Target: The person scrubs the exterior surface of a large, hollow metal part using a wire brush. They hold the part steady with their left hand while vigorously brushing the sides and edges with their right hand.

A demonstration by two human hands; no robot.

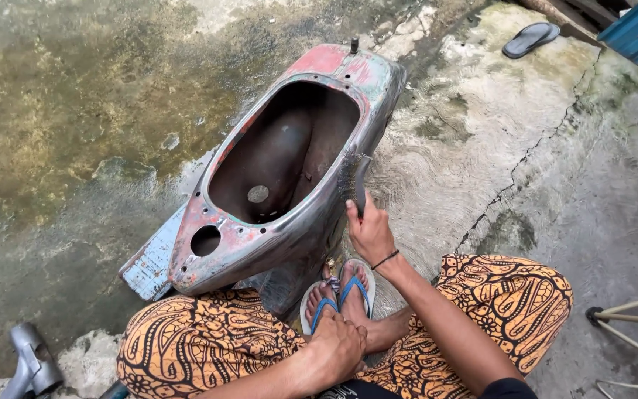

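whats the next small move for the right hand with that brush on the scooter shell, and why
Probably one short stroke of the wire brush along the flank of the scooter shell. The right hand holds its handle with the bristles against the metal, where patchy red paint and grime remain. The left hand rests by the feet.

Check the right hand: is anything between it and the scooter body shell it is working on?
Nothing visible. The right hand holds a wire brush directly against the side of the scooter body shell. The left hand rests on the feet.
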